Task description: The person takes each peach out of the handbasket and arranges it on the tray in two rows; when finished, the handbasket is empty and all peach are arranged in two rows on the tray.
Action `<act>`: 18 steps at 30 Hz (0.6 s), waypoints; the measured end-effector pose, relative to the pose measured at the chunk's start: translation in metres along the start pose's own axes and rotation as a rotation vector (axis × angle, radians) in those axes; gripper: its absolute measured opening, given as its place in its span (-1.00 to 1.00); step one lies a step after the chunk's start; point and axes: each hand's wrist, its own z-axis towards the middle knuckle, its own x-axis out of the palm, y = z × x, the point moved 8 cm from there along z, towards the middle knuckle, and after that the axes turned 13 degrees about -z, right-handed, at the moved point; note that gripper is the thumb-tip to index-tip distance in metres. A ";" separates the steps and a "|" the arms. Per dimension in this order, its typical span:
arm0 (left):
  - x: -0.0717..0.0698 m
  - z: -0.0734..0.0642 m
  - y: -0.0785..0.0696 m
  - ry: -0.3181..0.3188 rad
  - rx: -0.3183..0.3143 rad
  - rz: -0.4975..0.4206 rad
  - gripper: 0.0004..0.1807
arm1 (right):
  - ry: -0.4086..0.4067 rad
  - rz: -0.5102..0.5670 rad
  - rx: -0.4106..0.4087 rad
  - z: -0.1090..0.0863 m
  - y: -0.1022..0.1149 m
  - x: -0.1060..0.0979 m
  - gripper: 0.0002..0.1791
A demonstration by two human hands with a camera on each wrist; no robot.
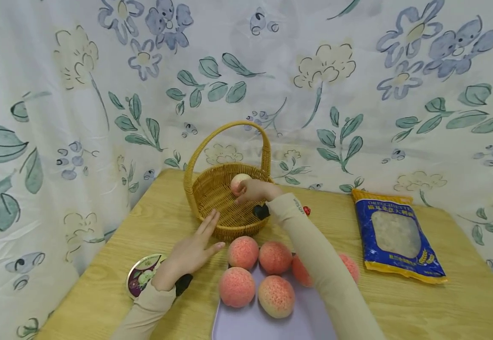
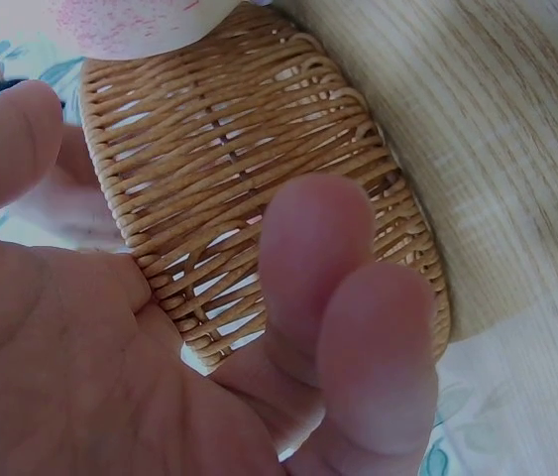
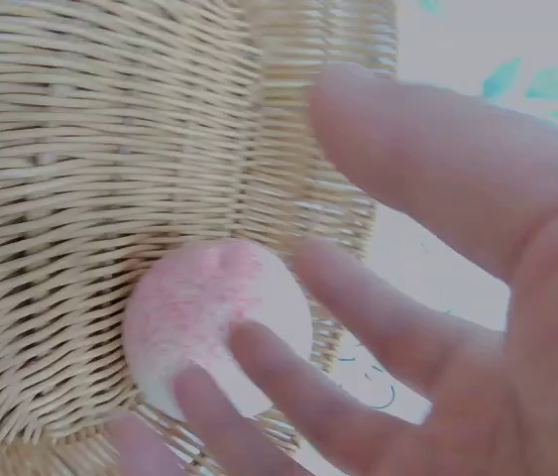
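A wicker basket (image 1: 225,222) with a tall arched handle stands on the table. Inside it, against the far right wall, lies one pink and white peach (image 3: 209,317). My right hand (image 1: 255,190) reaches over the basket; in the right wrist view its fingers are spread in front of the peach, with the thumb well apart. Whether the fingertips touch the peach I cannot tell. My left hand (image 1: 193,250) is by the basket's front left side with extended fingers, holding nothing. Several more peaches (image 1: 237,287) lie on and about a lilac tray (image 1: 297,321) in front of the basket.
A blue and yellow pasta bag (image 1: 393,233) lies at the right of the table. A round, patterned tin (image 1: 138,276) sits beside my left wrist. Behind the basket hangs a flowered curtain (image 1: 272,94). A small red item (image 1: 307,210) shows beyond my right sleeve.
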 end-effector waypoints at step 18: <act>-0.001 0.001 0.002 -0.023 -0.048 0.019 -0.16 | -0.348 0.210 0.112 0.049 -0.010 -0.018 -0.33</act>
